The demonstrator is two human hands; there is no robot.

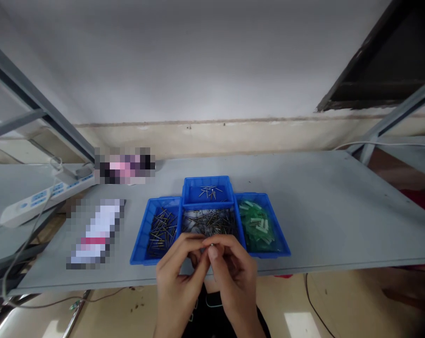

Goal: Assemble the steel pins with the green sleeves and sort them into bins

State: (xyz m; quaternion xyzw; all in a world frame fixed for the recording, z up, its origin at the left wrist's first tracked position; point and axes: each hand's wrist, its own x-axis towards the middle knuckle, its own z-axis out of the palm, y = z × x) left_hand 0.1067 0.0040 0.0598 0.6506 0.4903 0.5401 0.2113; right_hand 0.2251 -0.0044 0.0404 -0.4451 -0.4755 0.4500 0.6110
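Note:
My left hand (180,268) and my right hand (234,270) meet at the fingertips, in front of the near edge of the middle blue bin (208,205). Both are closed in a pinch around something tiny, of which only a small shiny spot shows between thumbs and index fingers. Behind my fingers, that bin holds many thin metal pins (212,221), partly covered by my hands. More pins, some with yellowish parts, fill the left blue bin (139,244). A few silvery pins lie in the small back bin (223,184).
The right blue bin (282,241) contains a green plastic bag (248,230) with white tubular pieces. At the left are a white power strip (40,199) with cables and two blurred-out items. The bins stand on a grey table (332,211) against a wall, between metal frame posts.

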